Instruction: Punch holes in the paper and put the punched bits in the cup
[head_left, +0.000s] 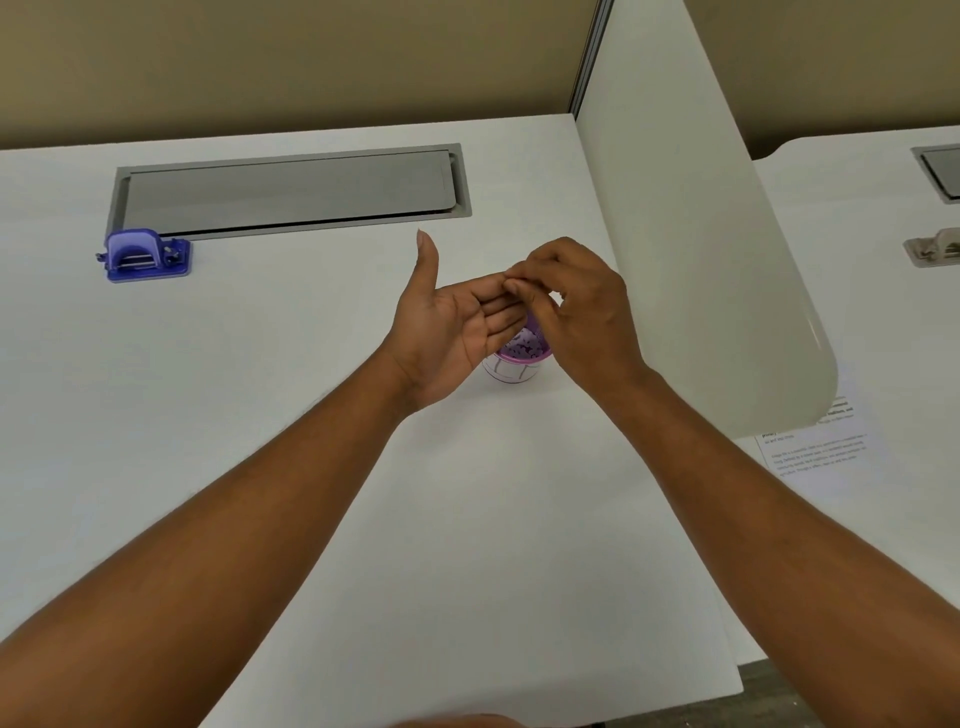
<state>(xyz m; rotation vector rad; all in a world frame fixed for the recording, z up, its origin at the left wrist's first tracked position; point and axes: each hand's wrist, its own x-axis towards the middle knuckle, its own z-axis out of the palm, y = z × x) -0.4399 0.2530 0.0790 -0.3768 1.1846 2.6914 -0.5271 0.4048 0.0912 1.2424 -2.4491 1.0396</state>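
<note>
The white counter (311, 467) carries a purple hole punch (148, 255) at far left, its long axis running left-right. The left hand (452, 322) lies palm-up, fingers relaxed, over the upright cup (517, 358); the right hand (576, 306) pinches at its fingertips, contents unclear.

Both forearms reach in from 6 o'clock toward centre. Left hand (457, 322): palm up, fingers straight, thumb raised toward 12 o'clock. Right hand (576, 301): at 3 o'clock of the left, fingers curled, fingertips (511, 283) touching the left fingertips.
</note>
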